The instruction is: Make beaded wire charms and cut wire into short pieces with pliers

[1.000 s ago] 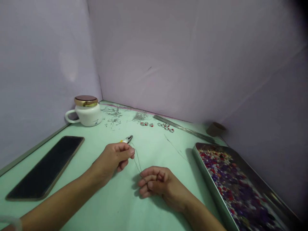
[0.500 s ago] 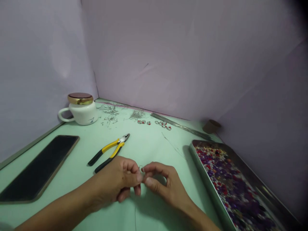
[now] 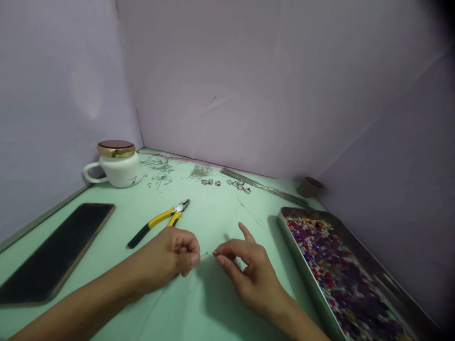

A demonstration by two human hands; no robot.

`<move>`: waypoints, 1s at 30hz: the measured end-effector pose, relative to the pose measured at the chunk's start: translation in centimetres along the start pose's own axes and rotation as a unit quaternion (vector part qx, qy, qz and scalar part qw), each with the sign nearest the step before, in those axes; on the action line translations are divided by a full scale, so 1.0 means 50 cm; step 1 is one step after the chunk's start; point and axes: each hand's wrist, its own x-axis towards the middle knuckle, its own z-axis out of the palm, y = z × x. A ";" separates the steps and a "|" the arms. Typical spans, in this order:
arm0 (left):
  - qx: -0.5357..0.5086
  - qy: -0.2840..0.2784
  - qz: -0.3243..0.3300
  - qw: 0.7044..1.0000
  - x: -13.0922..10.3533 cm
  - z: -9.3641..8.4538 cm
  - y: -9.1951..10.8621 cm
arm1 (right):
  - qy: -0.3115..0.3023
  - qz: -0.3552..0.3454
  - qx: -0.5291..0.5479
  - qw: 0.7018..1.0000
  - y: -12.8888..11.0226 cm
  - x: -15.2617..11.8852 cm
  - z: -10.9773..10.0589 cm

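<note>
My left hand [image 3: 174,255] is closed in a pinch on a thin wire, whose short end [image 3: 204,255] pokes out past the fingertips toward the right. A faint longer strand trails below this hand over the green tabletop. Just to the right, my right hand [image 3: 250,270] has thumb and index finger pressed together, with something too small to make out at the tips; its little finger points up. A small gap separates the hands. Pliers with yellow and black handles [image 3: 159,218] lie behind my left hand, which covers part of them.
A phone [image 3: 57,251] lies at the left, with a lidded white mug [image 3: 122,170] behind it. Wire scraps [image 3: 158,166], red-beaded rings [image 3: 240,185] and a wire bundle [image 3: 263,185] lie at the back. A bead-filled metal tray [image 3: 302,265] and a brown cup [image 3: 310,187] are at the right.
My hands have moved apart from the small wire loop where they met. My left fingers have curled closer together, and my right little finger has lifted.
</note>
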 end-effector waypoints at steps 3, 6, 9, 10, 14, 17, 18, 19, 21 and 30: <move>0.060 -0.014 0.014 0.998 -0.003 -0.020 0.006 | -0.049 -0.026 -0.030 0.998 -0.005 -0.001 -0.009; 0.118 -0.050 0.017 0.992 -0.008 -0.034 0.011 | -0.099 0.036 0.017 0.994 -0.014 -0.002 -0.014; 0.216 -0.087 0.067 0.970 -0.015 -0.043 0.017 | -0.205 0.202 0.186 0.939 -0.020 -0.002 -0.018; 0.254 -0.094 0.097 0.958 -0.017 -0.045 0.019 | -0.241 0.248 0.244 0.906 -0.019 -0.002 -0.018; 0.346 -0.095 0.188 0.914 -0.021 -0.053 0.023 | -0.303 0.312 0.362 0.824 -0.006 0.001 -0.018; 0.369 -0.085 0.200 0.904 -0.019 -0.055 0.018 | -0.303 0.314 0.385 0.813 0.005 0.002 -0.006; 0.375 -0.083 0.197 0.902 -0.017 -0.055 0.016 | -0.289 0.310 0.392 0.817 0.006 0.002 0.000; 0.380 -0.085 0.193 0.901 -0.015 -0.055 0.014 | -0.268 0.304 0.401 0.821 0.007 0.002 0.006; 0.385 -0.090 0.185 0.900 -0.011 -0.055 0.009 | -0.230 0.297 0.418 0.827 0.006 0.002 0.019; 0.466 -0.045 0.228 0.854 -0.012 -0.047 0.011 | -0.172 0.315 0.416 0.836 0.018 -0.005 0.051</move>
